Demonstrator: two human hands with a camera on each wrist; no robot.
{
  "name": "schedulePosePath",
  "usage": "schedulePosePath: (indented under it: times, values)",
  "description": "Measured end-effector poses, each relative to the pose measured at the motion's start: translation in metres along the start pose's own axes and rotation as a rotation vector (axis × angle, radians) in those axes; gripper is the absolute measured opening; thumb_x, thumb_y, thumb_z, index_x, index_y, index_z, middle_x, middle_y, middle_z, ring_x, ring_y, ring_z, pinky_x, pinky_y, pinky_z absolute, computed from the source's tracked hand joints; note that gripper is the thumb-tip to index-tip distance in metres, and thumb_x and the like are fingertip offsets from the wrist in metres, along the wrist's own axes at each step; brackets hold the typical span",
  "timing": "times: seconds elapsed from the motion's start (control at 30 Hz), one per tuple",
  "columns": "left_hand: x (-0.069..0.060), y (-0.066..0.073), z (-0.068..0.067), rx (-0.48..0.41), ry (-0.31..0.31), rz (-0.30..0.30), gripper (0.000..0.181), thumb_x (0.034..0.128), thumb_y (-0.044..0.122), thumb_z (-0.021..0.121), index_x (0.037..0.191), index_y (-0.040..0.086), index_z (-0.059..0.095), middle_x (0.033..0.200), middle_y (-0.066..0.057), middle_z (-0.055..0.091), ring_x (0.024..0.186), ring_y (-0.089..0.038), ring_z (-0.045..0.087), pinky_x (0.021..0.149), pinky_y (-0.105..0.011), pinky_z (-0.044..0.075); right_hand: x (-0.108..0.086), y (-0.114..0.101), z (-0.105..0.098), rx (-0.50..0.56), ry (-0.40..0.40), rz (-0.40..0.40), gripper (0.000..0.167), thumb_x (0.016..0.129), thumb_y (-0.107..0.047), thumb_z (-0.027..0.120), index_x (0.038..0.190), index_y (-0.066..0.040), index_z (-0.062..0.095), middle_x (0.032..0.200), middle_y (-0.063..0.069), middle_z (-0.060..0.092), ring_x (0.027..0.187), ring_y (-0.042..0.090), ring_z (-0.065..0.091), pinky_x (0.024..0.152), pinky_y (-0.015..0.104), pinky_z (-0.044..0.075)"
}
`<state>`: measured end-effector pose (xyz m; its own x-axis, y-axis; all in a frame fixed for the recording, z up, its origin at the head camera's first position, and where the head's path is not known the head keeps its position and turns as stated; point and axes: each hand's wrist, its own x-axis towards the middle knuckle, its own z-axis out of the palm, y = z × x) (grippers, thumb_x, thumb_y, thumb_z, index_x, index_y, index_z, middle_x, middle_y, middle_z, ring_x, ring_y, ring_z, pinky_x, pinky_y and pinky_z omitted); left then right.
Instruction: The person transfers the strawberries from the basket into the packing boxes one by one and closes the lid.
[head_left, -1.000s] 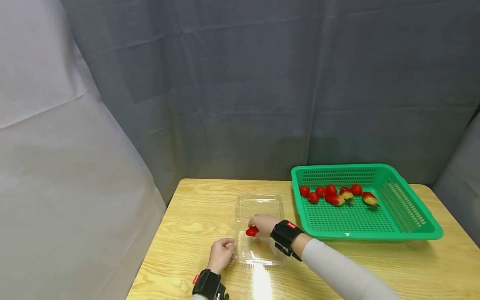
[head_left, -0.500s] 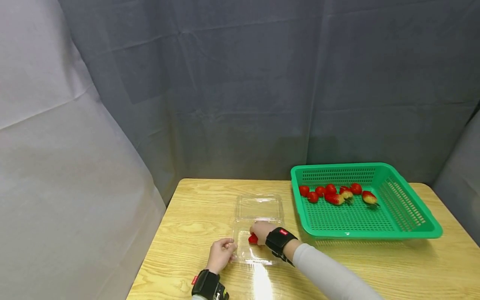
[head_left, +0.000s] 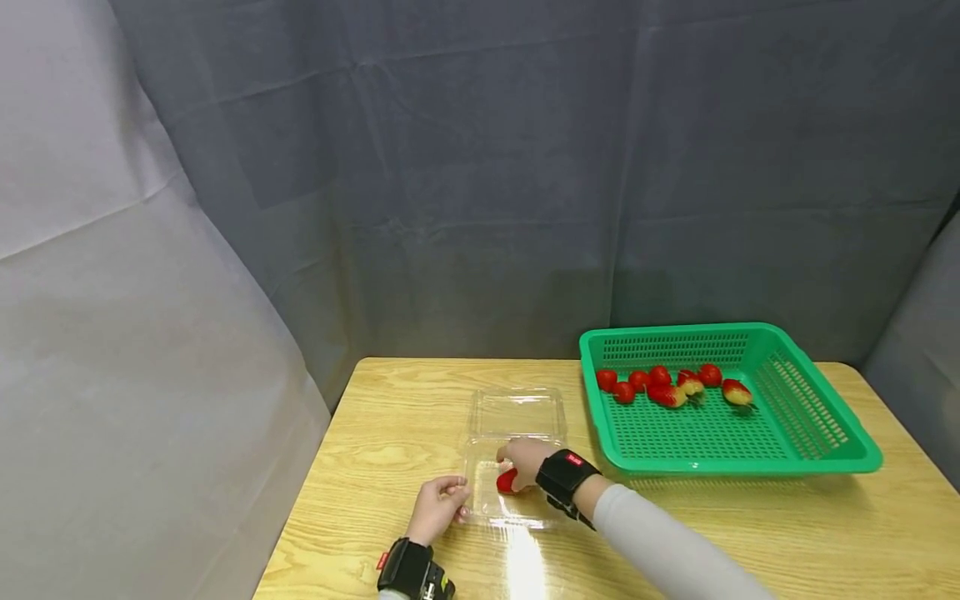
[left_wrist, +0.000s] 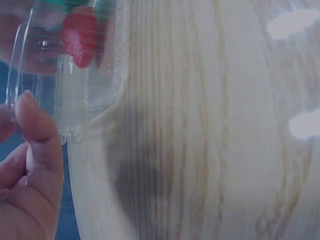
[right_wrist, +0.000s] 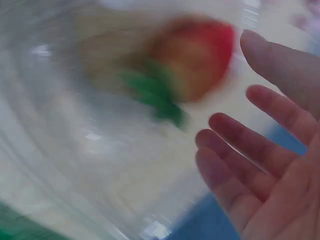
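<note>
A red strawberry (head_left: 506,481) lies in the near half of a clear hinged plastic box (head_left: 486,508); its green leaves show in the right wrist view, where the strawberry (right_wrist: 197,57) is blurred. Beside it, the right hand (head_left: 527,458) has its fingers spread and apart from the fruit; in its wrist view the hand (right_wrist: 265,155) holds nothing. At the box's left edge, the left hand (head_left: 438,507) pinches the rim between thumb and fingers, also visible in the left wrist view (left_wrist: 35,170).
To the right, a green perforated basket (head_left: 727,467) holds several red strawberries (head_left: 666,395), some partly yellow. The box's lid half (head_left: 517,414) lies folded back behind. A wooden table (head_left: 382,442) is under everything, with grey cloth (head_left: 480,208) behind.
The right hand has brought the strawberry nearer the front of the box, then let it go and drawn back slightly from it. The left hand has stayed at the box edge.
</note>
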<state>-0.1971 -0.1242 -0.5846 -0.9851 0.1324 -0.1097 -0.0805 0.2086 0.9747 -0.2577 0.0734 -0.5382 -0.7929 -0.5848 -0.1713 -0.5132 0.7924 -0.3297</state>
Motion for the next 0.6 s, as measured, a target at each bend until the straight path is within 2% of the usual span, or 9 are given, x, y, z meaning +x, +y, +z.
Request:
schedulePosePath:
  times: [0.07,0.13,0.23,0.33,0.37,0.43,0.53,0.6]
  values:
    - [0.001,-0.001,0.0,0.004,-0.003,-0.001,0.03,0.0869,0.002,0.059,0.109,-0.018,0.054,0.074,-0.003,0.049,0.052,-0.009,0.054,0.047,-0.025,0.052,-0.005,0.004,-0.021,0.094,0.011,-0.028,0.038,0.073,-0.013,0.076,0.108,-0.006,0.063,0.097,0.011,0.063,0.084,0.021,0.06,0.073,0.031,0.05]
    - [0.001,-0.001,0.001,0.004,-0.005,-0.007,0.031,0.0872,0.003,0.058,0.11,-0.018,0.054,0.074,-0.003,0.049,0.052,-0.008,0.054,0.047,-0.024,0.052,-0.012,0.013,-0.05,0.207,0.055,-0.056,0.035,0.078,-0.014,0.072,0.11,-0.004,0.061,0.099,0.014,0.063,0.087,0.026,0.06,0.075,0.035,0.051]
    - [0.002,-0.002,0.001,-0.001,-0.01,-0.009,0.032,0.0877,0.003,0.058,0.111,-0.018,0.053,0.075,-0.004,0.049,0.052,-0.007,0.054,0.047,-0.025,0.052,-0.028,0.038,-0.097,0.314,0.218,-0.066,0.031,0.083,-0.01,0.065,0.111,0.001,0.06,0.104,0.019,0.061,0.093,0.032,0.058,0.078,0.04,0.05]
    - [0.002,-0.002,0.001,-0.013,-0.019,-0.014,0.033,0.0878,0.003,0.058,0.112,-0.019,0.052,0.076,-0.004,0.049,0.052,-0.008,0.054,0.048,-0.027,0.053,-0.046,0.077,-0.13,0.311,0.396,0.047,0.032,0.086,-0.008,0.062,0.115,0.003,0.057,0.111,0.023,0.056,0.099,0.036,0.053,0.083,0.046,0.046]
    - [0.002,-0.002,0.001,-0.014,-0.019,-0.015,0.033,0.0878,0.003,0.058,0.112,-0.019,0.052,0.077,-0.004,0.05,0.053,-0.008,0.054,0.048,-0.027,0.053,-0.052,0.091,-0.136,0.289,0.434,0.098,0.032,0.086,-0.007,0.061,0.116,0.003,0.056,0.113,0.024,0.054,0.102,0.038,0.051,0.084,0.048,0.045]
    - [0.001,-0.001,0.001,-0.012,-0.018,-0.018,0.033,0.0875,0.003,0.058,0.112,-0.019,0.052,0.077,-0.005,0.05,0.053,-0.008,0.054,0.048,-0.027,0.053,-0.062,0.12,-0.14,0.249,0.457,0.202,0.035,0.087,-0.006,0.059,0.119,0.005,0.053,0.118,0.029,0.049,0.105,0.042,0.047,0.086,0.052,0.042]
    - [0.001,0.001,0.001,-0.009,-0.011,-0.024,0.033,0.0868,0.002,0.059,0.112,-0.019,0.052,0.078,-0.006,0.051,0.053,-0.009,0.055,0.048,-0.026,0.053,-0.074,0.163,-0.13,0.187,0.424,0.339,0.04,0.086,-0.005,0.057,0.123,0.008,0.049,0.12,0.033,0.046,0.106,0.046,0.046,0.085,0.055,0.042]
    - [-0.002,0.005,0.0,-0.017,-0.01,-0.022,0.033,0.0865,0.001,0.059,0.111,-0.02,0.052,0.078,-0.006,0.051,0.053,-0.009,0.055,0.048,-0.024,0.052,-0.082,0.183,-0.118,0.187,0.375,0.423,0.042,0.086,-0.004,0.056,0.124,0.011,0.046,0.12,0.035,0.045,0.098,0.045,0.05,0.078,0.051,0.045]
